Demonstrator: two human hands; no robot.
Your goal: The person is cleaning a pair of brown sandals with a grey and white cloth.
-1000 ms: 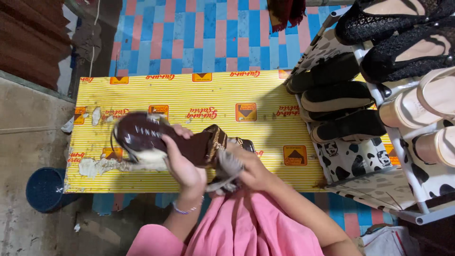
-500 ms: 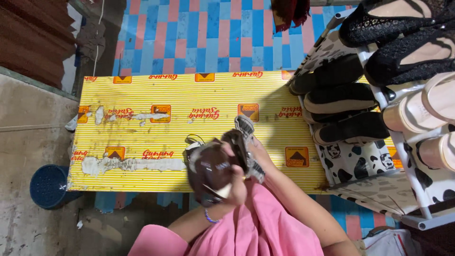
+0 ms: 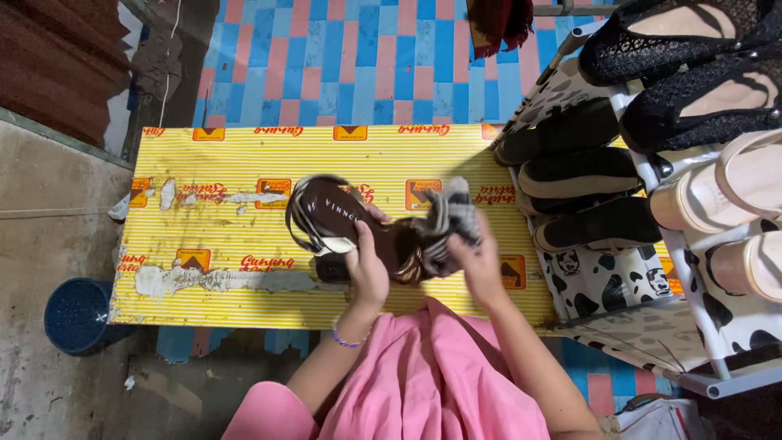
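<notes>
Over the middle of the yellow striped mat [image 3: 244,159], nearer its right edge than its left, a person holds a dark brown sandal [image 3: 346,228] up off the mat. The left hand [image 3: 366,269] is wrapped around the middle of the sandal, fingers closed on it, with the shiny inside of the sole facing up. The toe end points to the left edge of the mat. The right hand [image 3: 481,265] holds a grey striped cloth [image 3: 448,220], bunched up and pressed on the heel end of the sandal. So both hands are full: one with the shoe, one with the rag.

It looks like the wiping step is going on now, and the cloth is at the heel part. The sole towards the toe looks not yet reached by the cloth. A good next move would need the left hand to keep a firm hold and turn the sandal a bit, so the cloth can slide along to the toe and the thin straps.

At the right edge of the mat stands a shoe rack [image 3: 643,171] with a black-and-white spotted cover, full of black and cream shoes. A blue tub [image 3: 77,314] sits on the floor past the near left corner.
</notes>
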